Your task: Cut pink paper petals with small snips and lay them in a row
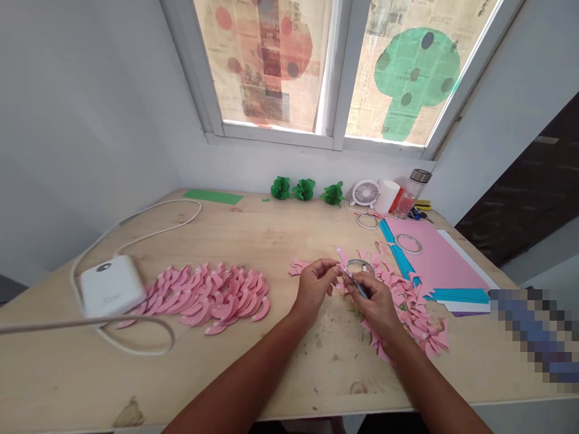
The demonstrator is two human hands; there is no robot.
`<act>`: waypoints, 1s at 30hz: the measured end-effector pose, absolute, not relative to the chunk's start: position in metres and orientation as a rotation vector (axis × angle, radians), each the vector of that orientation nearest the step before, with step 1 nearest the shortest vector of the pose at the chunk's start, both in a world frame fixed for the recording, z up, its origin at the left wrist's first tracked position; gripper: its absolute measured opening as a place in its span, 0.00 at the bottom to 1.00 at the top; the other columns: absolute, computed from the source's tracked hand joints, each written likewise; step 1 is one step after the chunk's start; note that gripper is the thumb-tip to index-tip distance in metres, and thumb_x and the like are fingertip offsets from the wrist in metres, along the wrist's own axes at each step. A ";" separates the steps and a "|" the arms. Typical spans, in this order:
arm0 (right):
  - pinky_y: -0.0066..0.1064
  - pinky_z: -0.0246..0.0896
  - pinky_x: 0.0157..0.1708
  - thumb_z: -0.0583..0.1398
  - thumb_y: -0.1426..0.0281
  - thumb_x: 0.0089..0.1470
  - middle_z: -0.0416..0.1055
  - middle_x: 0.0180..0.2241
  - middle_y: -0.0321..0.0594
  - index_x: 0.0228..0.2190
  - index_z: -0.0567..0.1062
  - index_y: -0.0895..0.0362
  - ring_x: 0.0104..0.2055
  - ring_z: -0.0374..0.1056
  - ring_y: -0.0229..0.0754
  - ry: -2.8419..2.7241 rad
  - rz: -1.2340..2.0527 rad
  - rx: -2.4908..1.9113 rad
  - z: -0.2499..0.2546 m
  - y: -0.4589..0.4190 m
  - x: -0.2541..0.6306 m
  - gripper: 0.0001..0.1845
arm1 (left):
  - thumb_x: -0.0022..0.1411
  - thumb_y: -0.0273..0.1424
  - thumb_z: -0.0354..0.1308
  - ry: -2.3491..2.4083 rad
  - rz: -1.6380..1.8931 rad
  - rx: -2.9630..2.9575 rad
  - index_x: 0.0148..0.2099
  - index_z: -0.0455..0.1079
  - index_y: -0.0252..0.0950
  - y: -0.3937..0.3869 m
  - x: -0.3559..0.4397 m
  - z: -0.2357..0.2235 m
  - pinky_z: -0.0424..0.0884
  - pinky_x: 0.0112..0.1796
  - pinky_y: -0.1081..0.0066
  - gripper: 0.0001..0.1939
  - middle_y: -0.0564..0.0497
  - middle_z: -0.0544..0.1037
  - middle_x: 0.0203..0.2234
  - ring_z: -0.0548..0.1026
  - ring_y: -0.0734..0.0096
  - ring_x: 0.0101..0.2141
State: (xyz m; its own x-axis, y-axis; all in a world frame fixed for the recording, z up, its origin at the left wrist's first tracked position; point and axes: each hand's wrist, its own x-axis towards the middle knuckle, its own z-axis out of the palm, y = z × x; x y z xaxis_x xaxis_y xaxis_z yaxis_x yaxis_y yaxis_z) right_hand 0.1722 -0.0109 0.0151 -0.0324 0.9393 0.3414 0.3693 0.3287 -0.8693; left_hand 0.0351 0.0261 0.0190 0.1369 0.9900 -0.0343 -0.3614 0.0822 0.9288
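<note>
Scissors (360, 288), one; hands (376, 303), two.

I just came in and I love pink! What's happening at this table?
A person's left hand pinches a small pink paper piece. The right hand holds a slim tool, perhaps scissors, up to it. Curved pink pieces lie massed to the left; pink scraps lie scattered around the right hand.

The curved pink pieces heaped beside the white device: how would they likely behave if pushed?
The curved pink pieces look like thin cut paper, so they would probably feel light and bend easily. They overlap in a loose heap, so a push would likely spread them over the wooden table rather than shift them as one.
</note>
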 end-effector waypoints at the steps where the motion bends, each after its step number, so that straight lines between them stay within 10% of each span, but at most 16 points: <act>1: 0.30 0.59 0.31 0.58 0.64 0.51 0.70 0.29 0.41 0.28 0.75 0.58 0.32 0.65 0.41 -1.608 0.725 -1.212 0.015 -0.011 0.172 0.10 | 0.44 0.34 0.62 0.863 1.229 0.950 0.31 0.71 0.31 0.026 0.035 0.019 0.57 0.16 0.79 0.12 0.51 0.74 0.21 0.67 0.79 0.18; 30: 0.25 0.50 0.19 0.59 0.62 0.46 0.60 0.19 0.32 0.27 0.70 0.58 0.20 0.54 0.33 -1.400 0.694 -1.425 0.011 -0.009 0.175 0.11 | 0.45 0.32 0.60 0.852 1.174 0.894 0.32 0.71 0.32 0.021 0.037 0.021 0.58 0.18 0.77 0.11 0.51 0.75 0.18 0.68 0.77 0.18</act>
